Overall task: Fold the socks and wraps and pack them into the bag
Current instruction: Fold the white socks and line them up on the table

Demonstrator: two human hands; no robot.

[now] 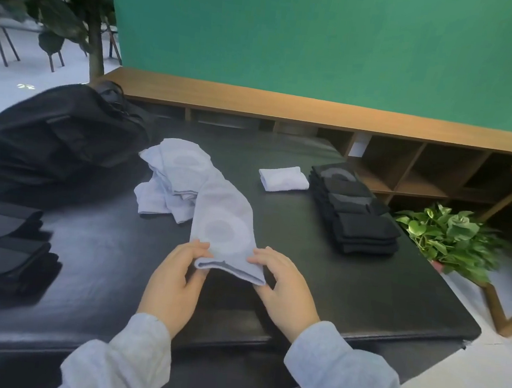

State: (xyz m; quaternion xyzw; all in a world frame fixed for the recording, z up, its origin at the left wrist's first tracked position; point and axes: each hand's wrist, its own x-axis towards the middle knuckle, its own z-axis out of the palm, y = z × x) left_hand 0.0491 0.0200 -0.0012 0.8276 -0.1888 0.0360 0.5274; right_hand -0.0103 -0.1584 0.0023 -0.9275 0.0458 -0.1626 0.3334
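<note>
A long pale blue-grey sock (223,222) lies stretched across the black padded table (365,287). My left hand (172,283) and my right hand (282,288) each pinch a corner of its near open end. Its far end runs into a loose heap of similar pale socks (167,181). One folded white sock (283,178) rests farther back. Folded black socks sit in a stack at the right (357,214). More dark folded pieces (2,246) lie at the left edge. The black bag (52,137) slumps at the far left.
A wooden shelf unit (393,164) runs along the green wall behind the table. A potted green plant (452,239) stands on a wooden stand just off the table's right edge. A tall plant and chairs are at the far left.
</note>
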